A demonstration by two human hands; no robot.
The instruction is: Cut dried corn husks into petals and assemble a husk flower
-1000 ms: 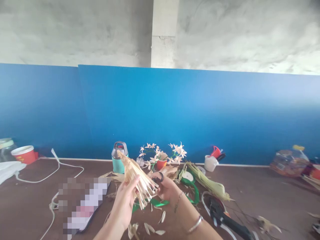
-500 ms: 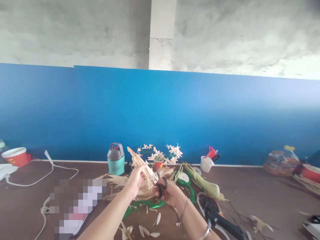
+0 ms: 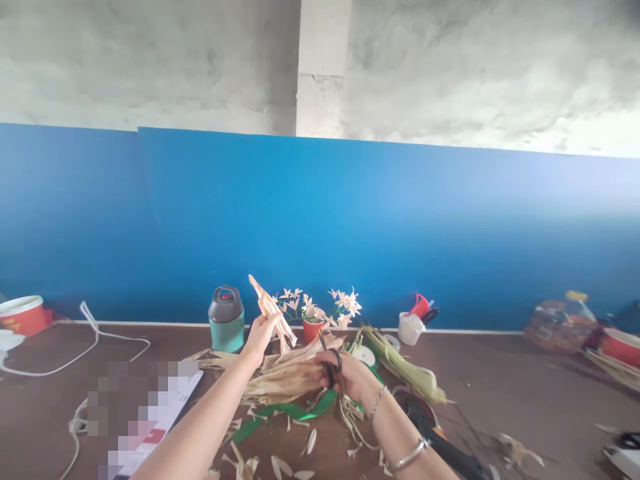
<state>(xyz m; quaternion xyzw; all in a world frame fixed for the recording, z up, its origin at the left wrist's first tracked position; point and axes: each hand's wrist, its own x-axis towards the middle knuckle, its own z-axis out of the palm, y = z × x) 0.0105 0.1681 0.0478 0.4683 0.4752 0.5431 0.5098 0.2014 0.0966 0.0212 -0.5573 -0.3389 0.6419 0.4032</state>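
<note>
My left hand (image 3: 262, 339) is closed around a dry corn husk (image 3: 269, 301), raised above the table with its pointed tip up and its frayed end down. In my right hand (image 3: 350, 377) are black-handled scissors (image 3: 331, 363), the fingers in the loops and the blades pointing up and away. The scissors stand apart from the held husk. Beneath both hands lies a pile of dry corn husks (image 3: 287, 381), with a green ribbon (image 3: 305, 408) along its near side. Small cut husk pieces (image 3: 311, 441) are scattered closer to me.
Behind the pile, husk flowers (image 3: 345, 303) rise from a red cup (image 3: 313, 329). A teal flask (image 3: 227, 327) stands left. To the right lie a greenish husk bundle (image 3: 407, 370), a black glue-gun-like tool (image 3: 440, 443) and a white cup (image 3: 411, 328). A white cable (image 3: 93, 347) crosses the left side.
My left hand has lifted the husk up and left, away from the scissors. My right hand has moved slightly right, still holding the scissors.
</note>
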